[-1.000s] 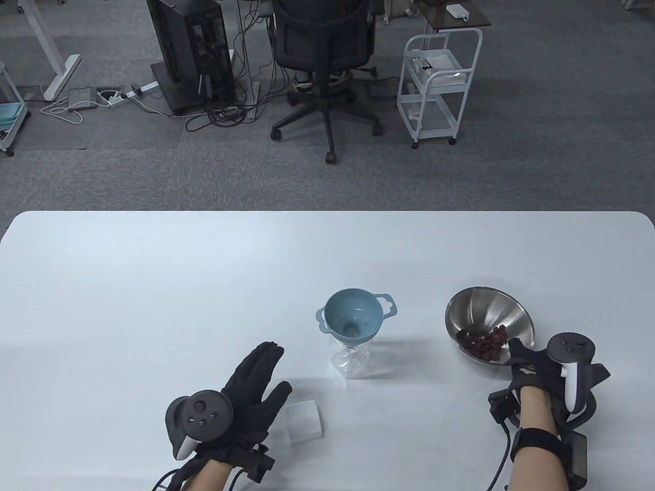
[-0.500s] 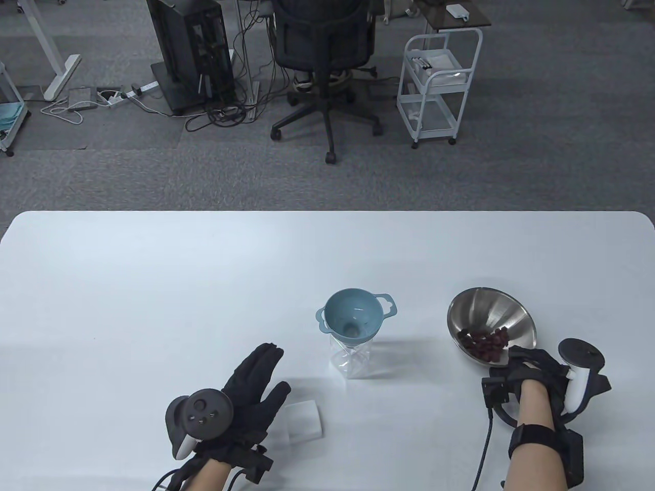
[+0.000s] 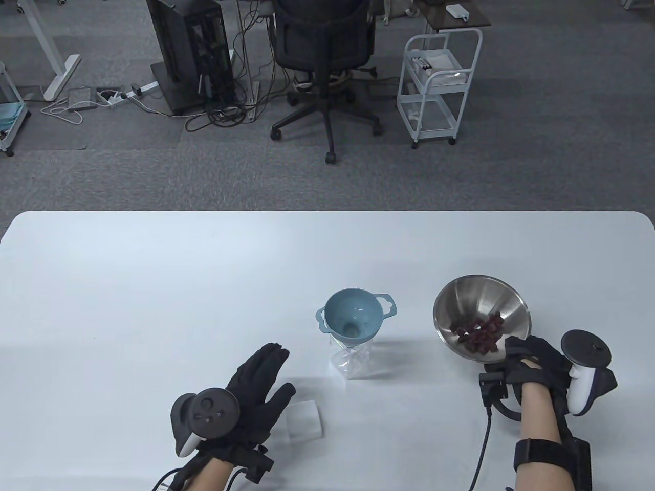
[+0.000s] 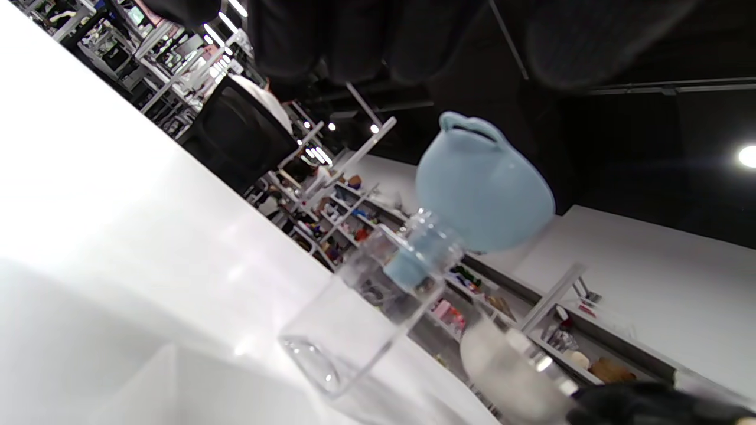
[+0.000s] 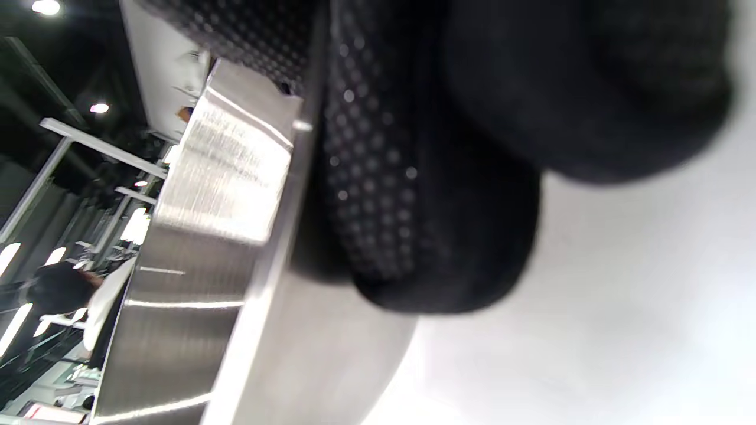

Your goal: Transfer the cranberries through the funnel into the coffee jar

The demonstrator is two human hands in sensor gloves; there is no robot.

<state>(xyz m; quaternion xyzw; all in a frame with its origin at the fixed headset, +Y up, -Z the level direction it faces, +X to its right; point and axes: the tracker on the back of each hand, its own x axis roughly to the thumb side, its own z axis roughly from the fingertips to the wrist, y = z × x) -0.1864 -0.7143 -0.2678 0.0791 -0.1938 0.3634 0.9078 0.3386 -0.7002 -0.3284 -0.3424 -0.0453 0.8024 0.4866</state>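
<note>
A light-blue funnel (image 3: 354, 319) sits in the mouth of a clear jar (image 3: 353, 359) at the table's middle; both show in the left wrist view, the funnel (image 4: 484, 183) above the jar (image 4: 354, 319). My right hand (image 3: 532, 358) grips the near rim of a steel bowl (image 3: 473, 302) with several dark red cranberries (image 3: 481, 332) in it; the bowl is lifted and tilted. In the right wrist view my fingers (image 5: 425, 177) clamp the bowl's rim (image 5: 236, 236). My left hand (image 3: 256, 386) lies flat and open on the table, left of the jar.
A white square lid (image 3: 304, 420) lies on the table beside my left hand. The white table (image 3: 153, 286) stretches far to the left and back. Beyond its far edge are an office chair (image 3: 322, 56) and a white cart (image 3: 440, 82).
My right hand has lifted the bowl and carried it left, towards the funnel; the cranberries shifted in it. My left hand moved slightly right.
</note>
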